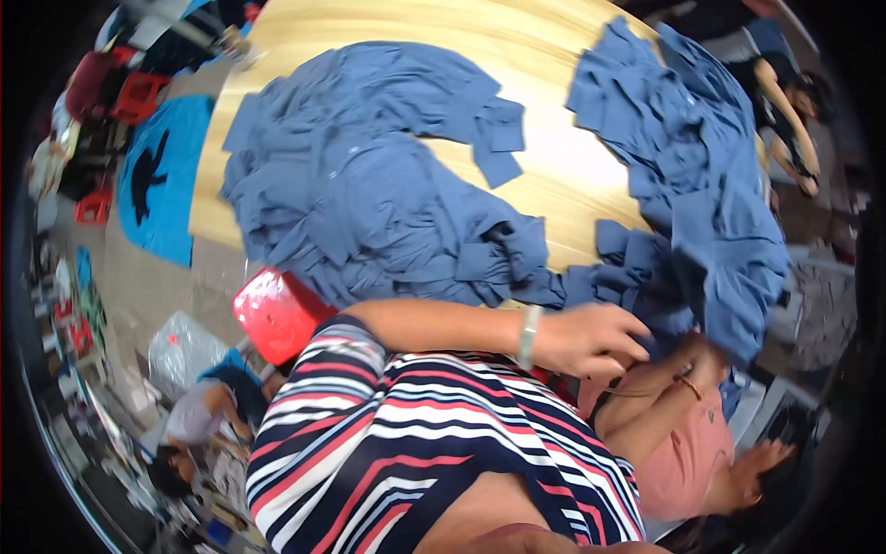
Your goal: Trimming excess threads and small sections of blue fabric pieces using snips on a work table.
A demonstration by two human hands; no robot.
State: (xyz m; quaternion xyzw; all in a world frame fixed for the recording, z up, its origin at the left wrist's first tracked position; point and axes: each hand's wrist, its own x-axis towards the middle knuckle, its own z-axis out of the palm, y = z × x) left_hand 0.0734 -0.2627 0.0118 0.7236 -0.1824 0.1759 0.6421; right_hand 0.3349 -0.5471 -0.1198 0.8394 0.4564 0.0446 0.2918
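My left hand (591,342), with a pale bangle at its wrist, is reached across my striped shirt to the right. Its fingers are apart and slightly bent, a little blurred, with nothing in them. Further right, my right hand (705,358) meets the lower edge of a blue garment (729,249) bunched along the table's right side; its fingers are closed on the cloth and partly hidden by it. A heap of similar blue garments (378,194) lies to the left, one cuffed sleeve (503,129) stretching out from it.
The garments lie on a light wood table (425,18). A red stool (277,314) stands at its near left edge. Close on my right is a person in pink (688,462); another person (784,111) is beyond the table's right side. A blue sheet (171,185) covers floor at left.
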